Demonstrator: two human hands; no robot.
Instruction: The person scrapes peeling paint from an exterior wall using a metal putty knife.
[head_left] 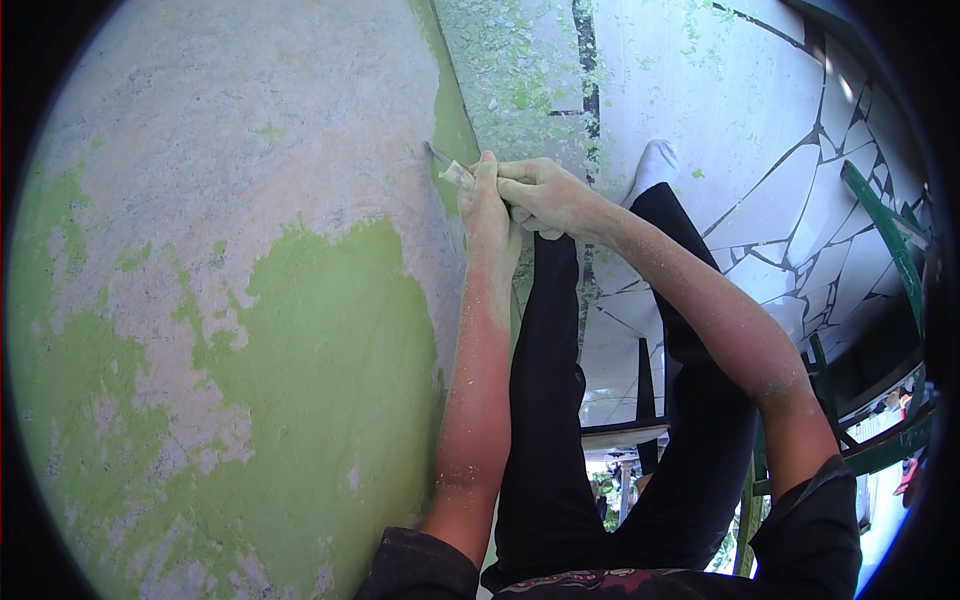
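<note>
A scraper (457,174) with a thin blade and a pale, dusty handle meets the wall near its bottom edge. My left hand (487,203) is closed around the handle, thumb pointing away from me. Over it, my right hand (546,192) is closed too, its fingers pressed against the left hand and the handle's rear part; much of the handle is hidden between them. The wall (340,310) fills the left side, with green paint in patches and bare greyish-pink plaster elsewhere. A green strip runs along its lower edge beside the blade. Dust coats both hands and forearms.
Green and white paint flakes (520,70) litter the floor along the wall. Irregular pale tiles (760,190) with dark joints cover the floor. My white-socked foot (656,163) rests ahead on the right. A green-framed piece of furniture (885,225) stands at the far right.
</note>
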